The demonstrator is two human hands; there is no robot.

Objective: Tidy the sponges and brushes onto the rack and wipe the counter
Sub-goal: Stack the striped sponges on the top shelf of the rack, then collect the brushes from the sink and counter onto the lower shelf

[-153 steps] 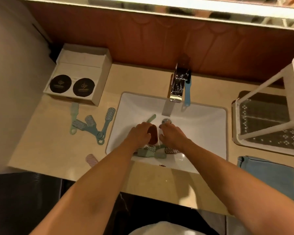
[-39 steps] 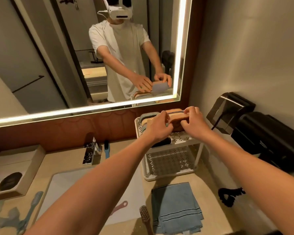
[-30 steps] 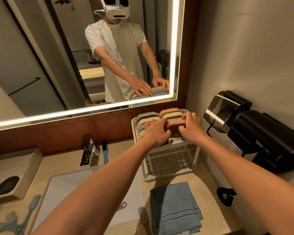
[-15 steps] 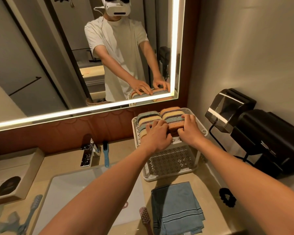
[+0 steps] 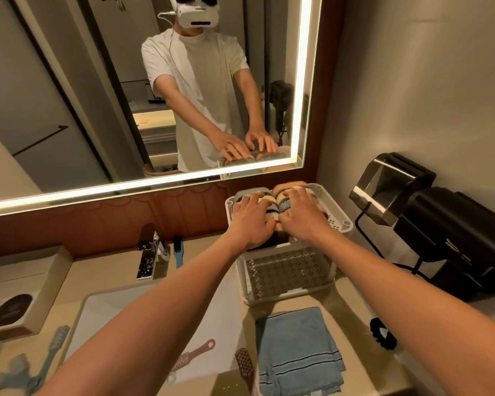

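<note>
Two flat palms, left hand [image 5: 253, 221] and right hand [image 5: 305, 215], no longer gripping, press sponges [image 5: 252, 192] into the rack [image 5: 347, 223]; brushes [image 5: 196, 354], wiping remain.

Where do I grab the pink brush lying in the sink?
Pinch the pink brush by its thin handle, near the holed end, coming down from above. It lies flat in the sink, handle pointing toward the towel.

No legible txt; print on black wall unit [image 5: 455, 241] too blurry.
</note>
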